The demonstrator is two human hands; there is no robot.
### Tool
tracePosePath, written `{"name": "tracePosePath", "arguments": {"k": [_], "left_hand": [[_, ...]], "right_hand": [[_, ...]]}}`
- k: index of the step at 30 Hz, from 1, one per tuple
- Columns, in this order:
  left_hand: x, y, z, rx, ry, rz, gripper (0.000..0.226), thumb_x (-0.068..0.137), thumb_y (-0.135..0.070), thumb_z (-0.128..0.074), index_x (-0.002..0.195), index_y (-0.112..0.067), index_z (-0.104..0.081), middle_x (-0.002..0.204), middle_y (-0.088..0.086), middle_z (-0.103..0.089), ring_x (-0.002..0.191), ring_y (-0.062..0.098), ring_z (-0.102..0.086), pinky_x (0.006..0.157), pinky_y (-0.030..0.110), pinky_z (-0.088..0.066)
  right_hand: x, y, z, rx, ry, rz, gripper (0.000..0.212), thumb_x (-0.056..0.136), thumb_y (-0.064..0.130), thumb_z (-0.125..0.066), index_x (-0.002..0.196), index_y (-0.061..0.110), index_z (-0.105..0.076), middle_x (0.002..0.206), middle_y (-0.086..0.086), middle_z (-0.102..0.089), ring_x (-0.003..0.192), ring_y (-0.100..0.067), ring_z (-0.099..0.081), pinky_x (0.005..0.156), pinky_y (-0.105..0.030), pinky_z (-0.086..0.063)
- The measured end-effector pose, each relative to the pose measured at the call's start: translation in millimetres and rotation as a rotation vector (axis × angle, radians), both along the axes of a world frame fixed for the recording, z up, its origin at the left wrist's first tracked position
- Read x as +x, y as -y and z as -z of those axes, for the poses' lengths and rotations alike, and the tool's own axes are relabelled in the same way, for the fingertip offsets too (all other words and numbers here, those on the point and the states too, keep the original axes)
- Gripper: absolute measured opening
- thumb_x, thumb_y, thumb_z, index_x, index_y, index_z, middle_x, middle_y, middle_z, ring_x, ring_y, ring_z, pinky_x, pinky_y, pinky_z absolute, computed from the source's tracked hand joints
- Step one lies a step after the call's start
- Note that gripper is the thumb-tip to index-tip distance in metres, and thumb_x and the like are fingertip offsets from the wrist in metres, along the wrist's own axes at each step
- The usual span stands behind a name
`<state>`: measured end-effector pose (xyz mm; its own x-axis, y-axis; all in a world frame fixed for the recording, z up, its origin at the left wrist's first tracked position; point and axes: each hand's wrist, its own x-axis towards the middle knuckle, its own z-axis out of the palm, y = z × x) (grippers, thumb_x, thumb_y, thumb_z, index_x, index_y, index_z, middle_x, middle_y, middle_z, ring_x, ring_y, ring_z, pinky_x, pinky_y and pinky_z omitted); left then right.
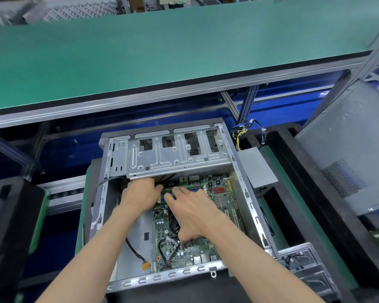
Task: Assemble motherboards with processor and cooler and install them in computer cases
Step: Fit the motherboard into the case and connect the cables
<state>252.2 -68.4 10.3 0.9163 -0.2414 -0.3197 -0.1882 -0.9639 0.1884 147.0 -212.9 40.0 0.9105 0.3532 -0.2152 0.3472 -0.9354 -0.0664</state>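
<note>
Plainly, the motherboard point(206, 217) is already laid inside the open computer case point(175, 193), which lies on its side on the green-matted desk point(278, 171), near the desk's front edge. Both hands are reached into the case at the board's far end, just under the metal drive cage point(175, 154). The left hand point(140, 196) is curled at the cage's lower edge beside some black cables point(166, 178); whether anything is pinched there cannot be told. The right hand point(190, 212) is spread flat with straight fingers, pressed on the board over the cooler point(173, 221) and the memory slots. Judged from this, the board is being seated. If it is pushed unevenly, it could be flexed or left off its standoffs; the loose cable with the orange connector point(146, 265) could be trapped beneath it, and the fingers could be scraped on the cage's sheet-metal edge.
</note>
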Motion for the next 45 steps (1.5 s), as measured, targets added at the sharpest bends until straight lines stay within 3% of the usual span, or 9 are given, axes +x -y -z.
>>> {"name": "tracePosePath", "arguments": {"k": [4,9,14,20,25,30,40,43,45], "left_hand": [[-3,-5,-6,-0.151,-0.077,-0.16,0.028,0.087,-0.038,-0.064,0.07,-0.017,-0.057,0.077,-0.001,-0.057,0.078,0.024,-0.055,0.067,0.029,-0.041],[-12,-22,-6,-0.639,-0.125,-0.482,0.011,0.078,-0.016,-0.079,0.086,-0.012,-0.072,0.084,0.002,-0.072,0.076,0.012,-0.063,0.052,0.021,-0.046],[-18,-21,-4,-0.583,-0.042,-0.533,0.025,0.079,-0.022,-0.077,0.069,-0.002,-0.068,0.067,0.015,-0.07,0.063,0.022,-0.061,0.059,0.03,-0.048],[-26,-23,-11,-0.349,0.137,-0.396,0.038,0.086,-0.04,-0.072,0.067,-0.009,-0.059,0.063,0.008,-0.062,0.063,0.028,-0.058,0.059,0.032,-0.045],[-32,-22,-11,-0.507,0.034,-0.244,0.031,0.094,-0.037,-0.061,0.072,-0.016,-0.065,0.061,-0.002,-0.062,0.064,0.023,-0.056,0.062,0.034,-0.045],[-31,-19,-11,-0.655,-0.006,-0.231,0.053,0.098,-0.032,-0.058,0.053,-0.017,-0.035,0.042,-0.009,-0.031,0.048,0.011,-0.027,0.055,0.034,-0.024],[-37,-10,-12,-0.62,-0.015,-0.059,0.043,0.093,-0.052,-0.048,0.063,-0.026,-0.067,0.052,-0.009,-0.054,0.058,0.014,-0.05,0.058,0.032,-0.04],[-37,-9,-16,-0.694,-0.058,-0.094,0.037,0.084,-0.05,-0.046,0.075,-0.029,-0.076,0.071,-0.014,-0.071,0.072,0.003,-0.061,0.068,0.033,-0.047],[-36,-8,-17,-0.822,-0.106,-0.146,0.034,0.08,-0.043,-0.05,0.073,-0.025,-0.077,0.074,-0.014,-0.073,0.063,-0.004,-0.058,0.064,0.028,-0.044]], "right_hand": [[0,0,0,-0.013,0.005,0.0,0.078,0.06,0.027,-0.072,0.129,0.008,-0.04,0.125,-0.014,-0.053,0.106,-0.029,-0.057,0.059,-0.035,-0.038],[0,-1,0,-0.018,-0.002,-0.002,0.076,0.059,0.027,-0.072,0.127,0.009,-0.041,0.128,-0.015,-0.053,0.109,-0.029,-0.057,0.06,-0.035,-0.039],[0,-1,0,-0.022,-0.001,0.0,0.079,0.06,0.028,-0.072,0.13,0.009,-0.04,0.131,-0.015,-0.051,0.113,-0.031,-0.056,0.063,-0.036,-0.041],[-2,-2,-2,-0.009,-0.005,-0.002,0.071,0.058,0.026,-0.072,0.121,0.011,-0.043,0.12,-0.01,-0.053,0.105,-0.028,-0.056,0.061,-0.034,-0.042],[-1,-3,-3,-0.001,0.019,-0.025,0.067,0.059,0.026,-0.072,0.118,0.011,-0.043,0.115,-0.009,-0.053,0.101,-0.026,-0.055,0.058,-0.033,-0.037],[-1,-5,-2,0.009,0.019,-0.032,0.066,0.061,0.027,-0.072,0.118,0.011,-0.043,0.113,-0.008,-0.053,0.099,-0.025,-0.054,0.058,-0.034,-0.035],[0,-4,7,0.017,0.016,-0.03,0.076,0.068,0.035,-0.073,0.133,0.007,-0.045,0.123,-0.009,-0.056,0.107,-0.027,-0.056,0.064,-0.037,-0.045],[1,-2,11,0.003,0.021,-0.043,0.082,0.066,0.038,-0.077,0.134,0.008,-0.044,0.129,-0.01,-0.053,0.111,-0.028,-0.054,0.063,-0.037,-0.041],[0,0,10,0.007,0.003,-0.05,0.088,0.064,0.042,-0.081,0.136,0.009,-0.042,0.129,-0.01,-0.052,0.114,-0.028,-0.052,0.067,-0.039,-0.045]]}}
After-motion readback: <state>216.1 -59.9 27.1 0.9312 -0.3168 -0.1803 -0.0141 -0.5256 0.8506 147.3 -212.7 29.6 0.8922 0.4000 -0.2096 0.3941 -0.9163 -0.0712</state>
